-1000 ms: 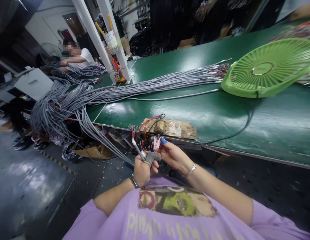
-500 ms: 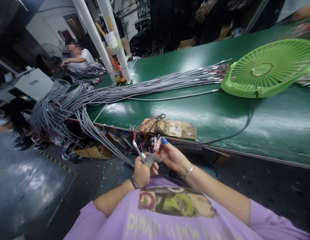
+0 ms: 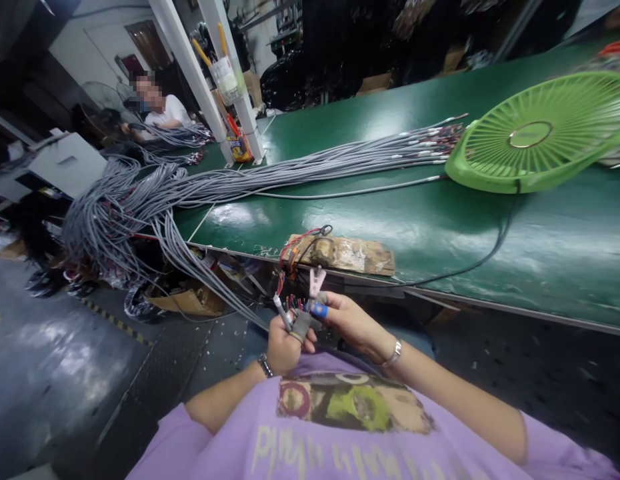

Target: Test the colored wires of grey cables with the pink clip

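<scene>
My left hand [image 3: 284, 343] is closed around the end of a grey cable [image 3: 281, 313], with a grey cover on one finger. From its grip fan thin coloured wires [image 3: 296, 303]. Close by on the right, my right hand [image 3: 343, 319] pinches at the wire tips; blue tape wraps one finger. A pale pink, forked, clip-like piece [image 3: 317, 281] sticks up just above the right fingertips. What joins it to the wires is hidden by the fingers. Beyond the hands, a wooden block [image 3: 357, 255] with red and black leads [image 3: 304, 239] lies at the table edge.
Many grey cables [image 3: 290, 167] lie along the green table [image 3: 390, 220] and hang off its left side. A green fan [image 3: 530, 133] stands at the right, its black cord crossing the tabletop. White posts [image 3: 240, 113] rise behind. Another person [image 3: 167, 110] sits at the far left with cables.
My right fingers have moved down and closed below the pink piece, which now stands upright above them. The left hand stays in place, while its cable end has tipped slightly right.
</scene>
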`<state>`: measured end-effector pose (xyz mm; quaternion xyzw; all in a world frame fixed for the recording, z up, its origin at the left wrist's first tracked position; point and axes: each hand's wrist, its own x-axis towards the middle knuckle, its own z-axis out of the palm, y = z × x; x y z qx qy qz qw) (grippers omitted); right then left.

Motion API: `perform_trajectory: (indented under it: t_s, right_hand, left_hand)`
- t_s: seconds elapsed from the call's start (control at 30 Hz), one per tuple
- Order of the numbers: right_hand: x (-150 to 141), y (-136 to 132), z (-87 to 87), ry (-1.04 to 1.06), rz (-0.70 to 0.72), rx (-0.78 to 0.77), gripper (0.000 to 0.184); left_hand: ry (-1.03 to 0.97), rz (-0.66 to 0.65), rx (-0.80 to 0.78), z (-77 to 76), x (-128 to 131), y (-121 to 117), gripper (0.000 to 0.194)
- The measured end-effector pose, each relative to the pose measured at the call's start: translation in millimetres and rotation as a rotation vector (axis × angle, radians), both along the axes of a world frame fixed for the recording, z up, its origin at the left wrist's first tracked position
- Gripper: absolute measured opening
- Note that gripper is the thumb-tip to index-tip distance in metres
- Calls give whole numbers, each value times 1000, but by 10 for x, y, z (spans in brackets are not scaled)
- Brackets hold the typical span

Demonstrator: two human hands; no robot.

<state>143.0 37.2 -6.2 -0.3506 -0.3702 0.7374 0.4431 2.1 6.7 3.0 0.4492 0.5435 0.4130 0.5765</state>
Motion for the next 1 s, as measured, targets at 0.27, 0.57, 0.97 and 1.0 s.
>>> perform_trajectory:
  t_s: [0.27,0.57,0.97,1.0]
  right_hand:
    - [41,12,32,-140,75,87,40]
    - [-37,-58,155,-46,57,22,48]
    - [73,57,-119,170,-35,-128,45]
    - [66,89,-117,208,-35,-162,44]
  left_hand:
    - [14,-154,-41,11,-2,15,54]
    - [-21,-38,-27,-221,-40,-1,57]
    - [-177,63,24,-39,34,63,47]
    - [-186,54,23,-35,43,69,47]
